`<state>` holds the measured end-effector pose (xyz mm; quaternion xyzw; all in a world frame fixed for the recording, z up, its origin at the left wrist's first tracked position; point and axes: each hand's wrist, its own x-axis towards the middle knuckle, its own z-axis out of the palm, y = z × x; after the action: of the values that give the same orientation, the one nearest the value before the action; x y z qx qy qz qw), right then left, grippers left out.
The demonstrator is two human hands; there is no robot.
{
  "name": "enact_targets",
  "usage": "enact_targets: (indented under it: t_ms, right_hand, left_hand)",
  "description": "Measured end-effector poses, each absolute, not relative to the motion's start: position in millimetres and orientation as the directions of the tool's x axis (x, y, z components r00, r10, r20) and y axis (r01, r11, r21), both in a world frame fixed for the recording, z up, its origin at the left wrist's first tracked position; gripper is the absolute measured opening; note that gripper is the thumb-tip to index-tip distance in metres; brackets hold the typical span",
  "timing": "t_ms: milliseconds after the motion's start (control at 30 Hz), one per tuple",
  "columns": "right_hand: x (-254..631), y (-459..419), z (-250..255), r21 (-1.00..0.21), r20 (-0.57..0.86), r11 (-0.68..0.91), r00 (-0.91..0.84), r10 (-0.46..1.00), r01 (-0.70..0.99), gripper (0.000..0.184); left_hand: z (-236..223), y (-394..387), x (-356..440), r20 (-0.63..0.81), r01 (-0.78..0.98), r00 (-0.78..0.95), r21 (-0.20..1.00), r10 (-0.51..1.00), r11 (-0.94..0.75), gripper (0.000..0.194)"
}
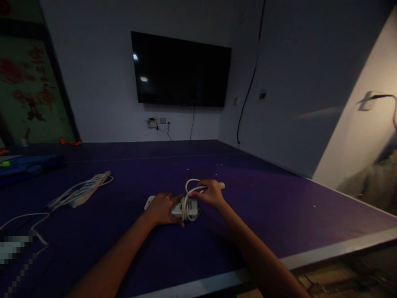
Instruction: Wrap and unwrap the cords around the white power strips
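A white power strip (192, 208) lies on the purple tabletop in front of me, its white cord (185, 207) looped around its right part. My left hand (163, 209) is closed over the strip's middle and presses it against the table. The strip's rounded left end shows beyond my knuckles. Just above the right end, my right hand (211, 193) pinches the cord between thumb and fingers. A pale plug-like end (222, 185) sticks out past the right side of that hand.
Another power strip (88, 191) wrapped in white cord lies to the left. Blue cloth (32, 165) is at the far left, and a loose white cable (39, 234) runs nearer me. A television (182, 72) hangs on the back wall. The table's pale front edge (341, 246) crosses the lower right.
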<state>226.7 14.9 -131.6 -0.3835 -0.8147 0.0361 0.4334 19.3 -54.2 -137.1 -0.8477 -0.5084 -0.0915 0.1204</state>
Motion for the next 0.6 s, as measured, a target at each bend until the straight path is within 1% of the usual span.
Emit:
enact_targets:
  t_ms: [100, 200, 300, 400, 467, 600]
  right_hand:
    - [218.2, 10.8, -134.7, -0.433, 0.692, 0.685, -0.27, 0.669, 0.586, 0.044]
    - [211.9, 9.9, -137.8, -0.485, 0.666, 0.62, -0.199, 0.719, 0.617, 0.044]
    - [211.3, 15.2, -141.1, -0.535, 0.616, 0.554, -0.155, 0.772, 0.637, 0.046]
    - [214.5, 25.2, -145.9, -0.59, 0.556, 0.525, -0.163, 0.815, 0.613, 0.048]
    - [216.5, 31.9, -149.9, -0.656, 0.499, 0.518, -0.2, 0.843, 0.549, 0.049]
    - [217.5, 38.9, -156.1, -0.812, 0.396, 0.496, -0.335, 0.855, 0.307, 0.047]
  left_hand:
    - [-137.0, -55.0, 23.0, 0.256, 0.887, 0.462, -0.119, 0.849, -0.447, 0.085]
    - [-137.3, -55.2, 25.5, 0.259, 0.885, 0.465, -0.137, 0.846, -0.445, 0.083]
    - [-138.3, -54.9, 27.2, 0.296, 0.879, 0.476, -0.167, 0.828, -0.446, 0.083]
    - [-138.5, -54.9, 27.2, 0.36, 0.877, 0.479, -0.181, 0.8, -0.444, 0.087]
    - [-137.6, -55.4, 26.8, 0.4, 0.87, 0.492, -0.189, 0.773, -0.456, 0.092]
    - [-135.2, -57.6, 28.1, 0.449, 0.85, 0.523, -0.21, 0.724, -0.484, 0.104]
